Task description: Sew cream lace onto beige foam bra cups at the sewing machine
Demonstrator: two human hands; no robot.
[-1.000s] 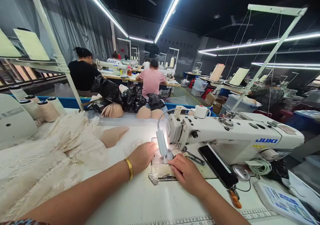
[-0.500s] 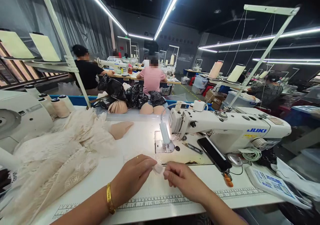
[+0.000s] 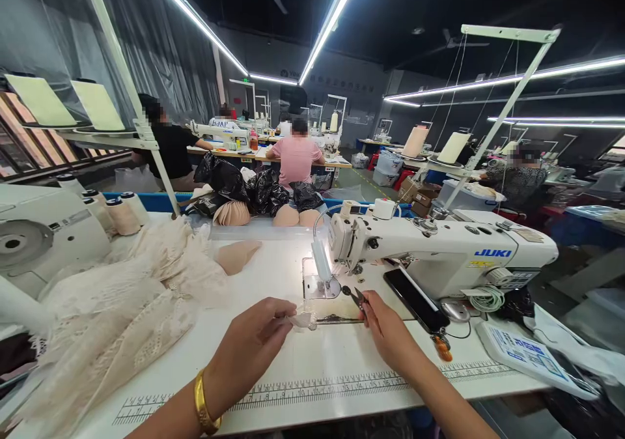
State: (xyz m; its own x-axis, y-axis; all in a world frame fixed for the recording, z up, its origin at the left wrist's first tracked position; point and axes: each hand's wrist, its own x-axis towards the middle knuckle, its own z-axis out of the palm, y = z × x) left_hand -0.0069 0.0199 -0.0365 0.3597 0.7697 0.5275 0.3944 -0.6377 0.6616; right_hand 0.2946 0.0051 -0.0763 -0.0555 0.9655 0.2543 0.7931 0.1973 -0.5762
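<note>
Pale sheer fabric (image 3: 303,320), pinched in the left hand (image 3: 251,342) over the white surface (image 3: 288,359)! Hands apart, the right hand (image 3: 385,328) grips thread snips (image 3: 360,301) near the needle plate (image 3: 317,288), and the JUKI sewing machine (image 3: 434,240) stands just beyond.

Work tbl. (image 3: 332,354): white top, meas. scale (image 3: 312,390) along near edge. Lace fabric (image 3: 146,289) heaped L side. Beige cup pc. (image 3: 237,257) far side, just R of lace. JUKI sewing mach. (image 3: 439,238) far R; blk. phone (image 3: 414,301) before its arm, orange charm (image 3: 443,349) at near end. White/blue box (image 3: 533,359) near R.
</note>
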